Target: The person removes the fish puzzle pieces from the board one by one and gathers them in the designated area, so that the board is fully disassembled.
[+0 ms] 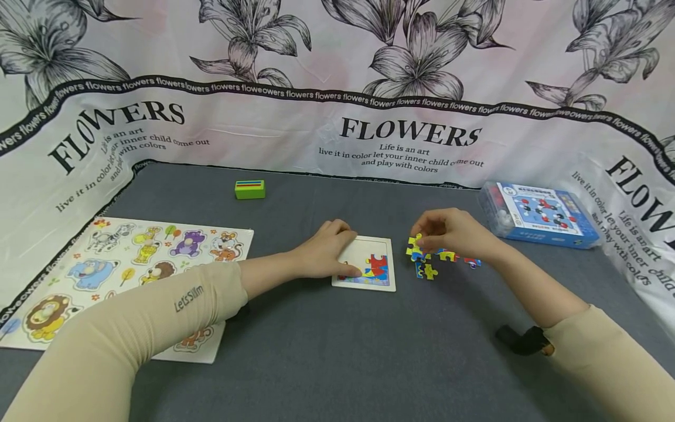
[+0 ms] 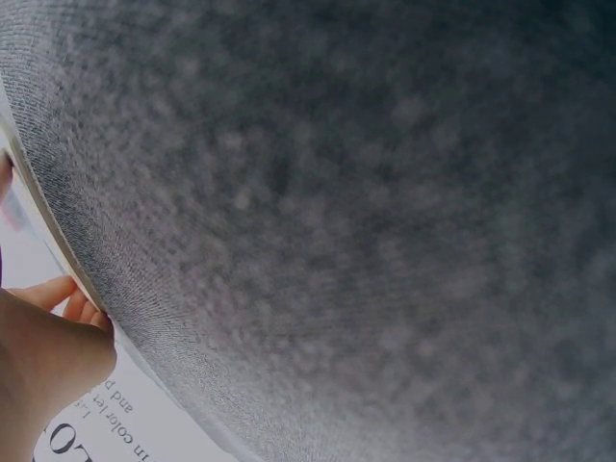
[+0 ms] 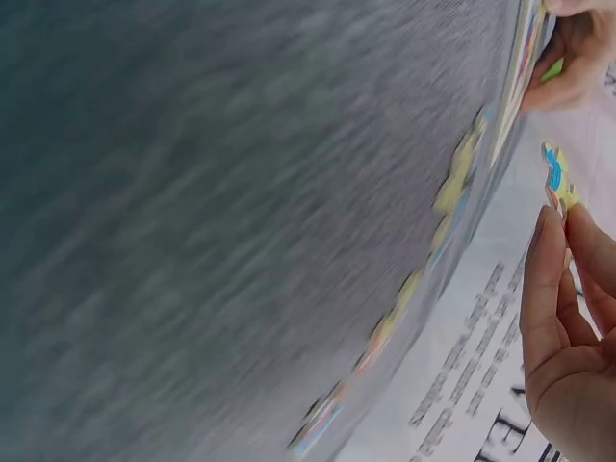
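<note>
A small square puzzle tray (image 1: 378, 245) with a pale frame lies on the dark table, several red, yellow and blue pieces fitted in its lower right part. My left hand (image 1: 325, 253) grips its left side, the thumb over the near pieces and the fingers at the far edge. In the left wrist view, that hand's fingertips (image 2: 72, 294) meet the tray's rim. Right of the tray, my right hand (image 1: 450, 231) pinches a yellow and blue jigsaw piece (image 3: 555, 175) between thumb and fingers, raised above the table. Several loose jigsaw pieces (image 1: 430, 272) lie beneath this hand, partly hidden by it.
A large animal puzzle board (image 1: 123, 234) lies at the left, partly under my left sleeve. Farther back sits a green block (image 1: 250, 190) with coloured stripes. A clear and blue plastic box (image 1: 543, 214) stands at the back right, before the flowered curtain (image 1: 295, 129).
</note>
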Demonstrator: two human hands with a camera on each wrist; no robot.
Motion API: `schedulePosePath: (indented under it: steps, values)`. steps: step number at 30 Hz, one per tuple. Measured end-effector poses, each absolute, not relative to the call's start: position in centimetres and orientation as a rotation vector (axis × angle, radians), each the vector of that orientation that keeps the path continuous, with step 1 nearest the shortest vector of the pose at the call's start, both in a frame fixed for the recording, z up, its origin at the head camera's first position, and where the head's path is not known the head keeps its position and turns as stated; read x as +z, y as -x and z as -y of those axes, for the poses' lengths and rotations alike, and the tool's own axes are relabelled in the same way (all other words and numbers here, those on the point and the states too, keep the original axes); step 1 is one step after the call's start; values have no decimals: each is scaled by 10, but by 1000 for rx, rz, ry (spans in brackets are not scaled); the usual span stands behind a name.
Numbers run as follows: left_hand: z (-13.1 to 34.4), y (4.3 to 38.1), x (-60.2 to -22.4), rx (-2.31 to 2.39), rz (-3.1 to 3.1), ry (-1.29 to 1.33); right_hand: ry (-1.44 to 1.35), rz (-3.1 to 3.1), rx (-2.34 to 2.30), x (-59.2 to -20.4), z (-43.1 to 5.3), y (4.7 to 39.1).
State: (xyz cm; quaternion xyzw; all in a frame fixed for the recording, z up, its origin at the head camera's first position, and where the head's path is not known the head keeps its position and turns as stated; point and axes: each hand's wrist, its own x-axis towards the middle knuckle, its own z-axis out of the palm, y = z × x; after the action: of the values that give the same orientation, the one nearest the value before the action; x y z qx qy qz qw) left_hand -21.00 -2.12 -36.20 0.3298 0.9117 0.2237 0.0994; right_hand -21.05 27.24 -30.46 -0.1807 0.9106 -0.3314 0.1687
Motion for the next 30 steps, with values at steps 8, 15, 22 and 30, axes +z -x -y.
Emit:
schedulePosePath:
  steps: [8,15,22,30]
  values:
    - [21,210,-361,668,-2693,-978,457,-2584,-901,-306,-301,206]
    - [20,209,-360,673,-2686,-979,437,-2522,-911,-310,-319,201]
    - [20,210,-360,655,-2701,-984,415,-2515,-892,-312,-327,200]
    - [19,209,-358,660,-2693,-972,377,-2488,-901,-315,-329,200]
